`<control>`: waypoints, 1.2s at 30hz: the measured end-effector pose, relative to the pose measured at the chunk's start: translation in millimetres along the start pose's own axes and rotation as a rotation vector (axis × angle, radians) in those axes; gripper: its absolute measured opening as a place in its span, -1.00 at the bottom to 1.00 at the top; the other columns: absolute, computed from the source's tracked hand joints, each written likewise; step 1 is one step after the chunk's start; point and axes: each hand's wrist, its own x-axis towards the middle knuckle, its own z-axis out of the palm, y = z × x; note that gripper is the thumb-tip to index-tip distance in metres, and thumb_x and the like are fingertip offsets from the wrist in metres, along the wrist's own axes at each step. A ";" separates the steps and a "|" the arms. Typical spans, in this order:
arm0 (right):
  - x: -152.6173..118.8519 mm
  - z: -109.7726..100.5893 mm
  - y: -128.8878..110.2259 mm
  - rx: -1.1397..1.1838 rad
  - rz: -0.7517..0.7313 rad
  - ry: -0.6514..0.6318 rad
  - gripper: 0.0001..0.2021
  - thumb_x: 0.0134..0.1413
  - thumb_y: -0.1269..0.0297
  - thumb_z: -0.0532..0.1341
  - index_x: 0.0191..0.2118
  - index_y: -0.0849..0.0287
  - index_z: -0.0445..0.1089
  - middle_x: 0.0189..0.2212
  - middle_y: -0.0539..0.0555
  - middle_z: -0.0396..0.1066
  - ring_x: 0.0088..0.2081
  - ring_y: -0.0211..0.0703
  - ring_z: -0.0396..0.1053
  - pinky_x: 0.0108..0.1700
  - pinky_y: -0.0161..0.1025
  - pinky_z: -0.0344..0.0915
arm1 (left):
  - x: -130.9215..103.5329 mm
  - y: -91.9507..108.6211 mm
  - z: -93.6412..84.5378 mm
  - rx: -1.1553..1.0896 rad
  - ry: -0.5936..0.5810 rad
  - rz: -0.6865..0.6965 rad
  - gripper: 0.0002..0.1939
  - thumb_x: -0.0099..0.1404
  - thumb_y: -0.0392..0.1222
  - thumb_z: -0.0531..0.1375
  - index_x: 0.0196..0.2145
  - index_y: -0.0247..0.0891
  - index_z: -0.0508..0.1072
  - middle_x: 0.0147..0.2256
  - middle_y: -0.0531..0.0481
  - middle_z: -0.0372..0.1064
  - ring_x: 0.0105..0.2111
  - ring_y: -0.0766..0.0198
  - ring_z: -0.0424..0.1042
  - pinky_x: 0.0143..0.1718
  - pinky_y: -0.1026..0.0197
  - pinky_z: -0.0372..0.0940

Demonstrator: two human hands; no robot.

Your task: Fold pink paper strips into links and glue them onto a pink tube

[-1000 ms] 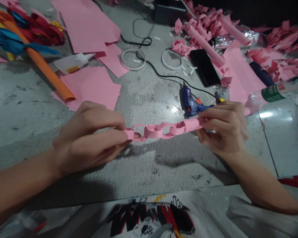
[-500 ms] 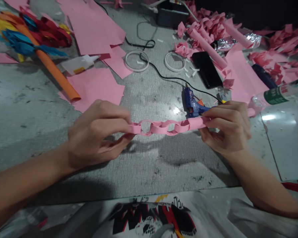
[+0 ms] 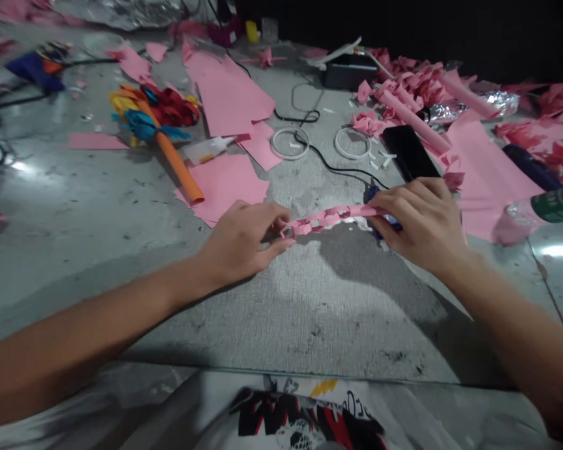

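Note:
A pink paper chain (image 3: 329, 217) of small linked loops stretches between my two hands, just over the grey table (image 3: 272, 312). My left hand (image 3: 251, 240) has its thumb and fingers curled about the loop at the left end. At the other end, my right hand (image 3: 420, 219) pinches the chain between thumb and fingers. This end sits a little farther from me than the left one. A blue glue gun (image 3: 371, 192) lies behind and partly under my right hand, which hides most of it.
Two white rings (image 3: 289, 144) and a black phone (image 3: 410, 153) lie beyond the chain. To the left are pink paper sheets (image 3: 229, 184), a glue bottle (image 3: 209, 150) and an orange paper tube (image 3: 181, 165). Crumpled pink paper (image 3: 417, 81) and a plastic bottle (image 3: 551, 206) are on the right.
The view has shifted, showing more of the table's left and far side. The chain, level and taut before, now slants and looks looser. My left fingers have spread slightly around its end loop.

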 end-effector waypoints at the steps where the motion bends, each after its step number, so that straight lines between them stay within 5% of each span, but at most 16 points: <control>1: 11.0 1.4 6.1 -0.022 -0.007 -0.029 -0.87 0.55 0.18 0.19 0.00 0.04 0.46 -0.16 0.06 0.66 -0.15 -0.03 0.54 0.02 0.03 0.32 | 0.6 -1.8 -1.0 0.014 0.002 -0.016 -0.71 0.43 -0.05 0.36 0.00 -0.22 0.47 -0.21 0.00 0.60 -0.22 0.16 0.57 -0.07 0.08 0.31; 4: 43.7 4.6 24.2 -0.070 -0.010 -0.068 -0.76 0.59 0.17 0.11 0.15 0.04 0.46 0.04 0.10 0.64 0.08 0.10 0.51 0.16 0.14 0.30 | 3.4 -9.4 -9.1 0.084 0.017 -0.044 -0.70 0.48 0.04 0.30 -0.01 -0.22 0.50 -0.18 -0.05 0.61 -0.18 0.11 0.57 -0.06 0.06 0.30; 8: 67.8 6.8 30.7 -0.087 0.097 -0.043 -0.60 0.54 0.26 0.14 0.38 0.02 0.33 0.40 0.12 0.37 0.36 0.26 0.30 0.32 0.27 0.23 | 9.6 -32.2 -25.1 0.216 -0.027 -0.053 -0.66 0.52 0.11 0.22 -0.05 -0.21 0.57 -0.01 -0.17 0.60 0.03 -0.07 0.53 0.05 -0.05 0.29; 14: 50.1 -0.2 7.6 -0.024 0.000 0.115 -0.91 0.46 0.31 0.26 -0.08 0.05 0.55 0.01 0.04 0.67 0.10 0.13 0.53 0.15 0.14 0.39 | 11.5 -68.0 -35.2 0.266 -0.173 -0.050 -0.48 0.43 0.17 0.28 0.20 -0.15 0.54 0.26 -0.21 0.47 0.27 -0.15 0.38 0.35 -0.20 0.08; 19: 20.3 0.7 1.9 0.131 0.069 0.092 -0.77 0.47 0.21 0.26 -0.30 0.03 0.49 -0.04 0.11 0.65 0.04 0.16 0.53 0.09 0.22 0.41 | 11.5 -64.3 -35.3 0.257 -0.181 -0.101 -0.53 0.50 0.05 0.20 0.24 -0.21 0.51 0.26 -0.21 0.47 0.26 -0.04 0.39 0.33 -0.12 0.15; 23: 10.5 12.2 -0.2 0.181 0.085 0.198 -0.80 0.41 0.31 0.26 -0.32 -0.02 0.51 -0.15 0.11 0.65 -0.12 0.16 0.59 -0.09 0.18 0.51 | 13.5 -63.8 -31.3 0.162 -0.075 -0.085 -0.59 0.52 -0.10 0.14 0.21 -0.24 0.55 0.23 -0.20 0.49 0.24 -0.04 0.43 0.30 -0.06 0.23; 27: 7.5 23.0 -8.0 0.244 0.111 0.291 -0.76 0.40 0.32 0.24 -0.37 -0.02 0.51 -0.22 0.08 0.64 -0.17 0.11 0.60 -0.12 0.09 0.54 | 16.2 -73.7 -29.9 0.261 -0.044 -0.013 -0.64 0.38 -0.06 0.28 0.08 -0.18 0.65 0.08 -0.17 0.61 0.11 -0.10 0.55 0.20 -0.06 0.35; 33: 2.0 44.4 -15.9 0.288 0.103 0.304 -0.76 0.39 0.39 0.23 -0.37 0.07 0.46 -0.21 0.07 0.63 -0.15 0.04 0.58 -0.07 0.03 0.51 | 9.7 -95.3 -38.6 0.234 -0.203 -0.083 -0.21 0.28 0.26 0.34 0.36 -0.14 0.48 0.40 -0.30 0.33 0.43 -0.38 0.22 0.48 -0.34 0.01; 36: -1.1 52.8 -17.9 0.326 0.120 0.277 -0.78 0.40 0.39 0.23 -0.34 0.08 0.49 -0.19 0.10 0.63 -0.12 0.05 0.56 -0.04 0.03 0.48 | 7.3 -97.7 -43.2 0.194 -0.234 -0.108 -0.20 0.35 0.32 0.28 0.41 -0.10 0.42 0.43 -0.27 0.29 0.46 -0.35 0.18 0.51 -0.35 -0.06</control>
